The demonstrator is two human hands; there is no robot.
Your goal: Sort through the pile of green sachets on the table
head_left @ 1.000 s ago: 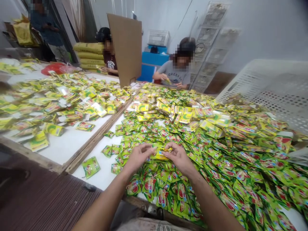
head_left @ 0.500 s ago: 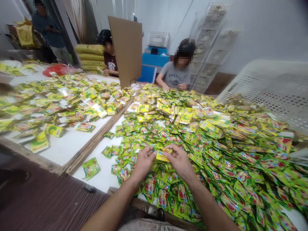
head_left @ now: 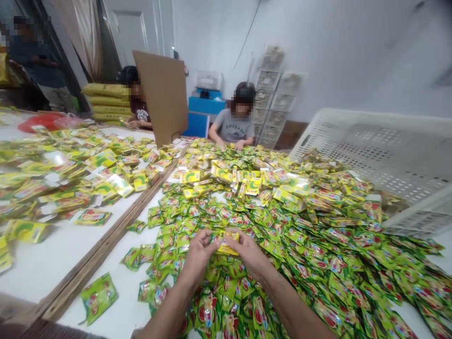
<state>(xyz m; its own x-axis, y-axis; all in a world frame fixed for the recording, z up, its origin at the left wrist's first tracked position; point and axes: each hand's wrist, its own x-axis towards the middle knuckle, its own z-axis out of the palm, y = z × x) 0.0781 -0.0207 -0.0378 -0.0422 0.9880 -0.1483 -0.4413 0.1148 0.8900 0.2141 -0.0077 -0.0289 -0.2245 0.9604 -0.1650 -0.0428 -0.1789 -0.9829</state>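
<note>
Over the heap of green sachets (head_left: 247, 292), my hands meet at a small yellow carton (head_left: 229, 246). My right hand (head_left: 250, 253) grips its right side, thumb on the near face and fingers behind. At the left end, the thumb and curled fingers of my left hand (head_left: 198, 254) pinch the carton's edge. A bit of green shows near the left fingertips; I cannot make out whether it is a sachet in hand or part of the heap behind. One green sachet (head_left: 99, 297) lies apart on the white table at the lower left.
Yellow cartons (head_left: 247, 181) are piled beyond the sachets, and more cartons (head_left: 106, 186) cover the left table. A wooden strip (head_left: 116, 235) divides the tables. A white perforated crate (head_left: 374, 136) leans at right. A cardboard sheet (head_left: 162, 99) stands between two seated co-workers; another person stands far left.
The view has tilted up and turned right, so the scene sits lower and further left. Both hands keep their hold on the yellow carton.
</note>
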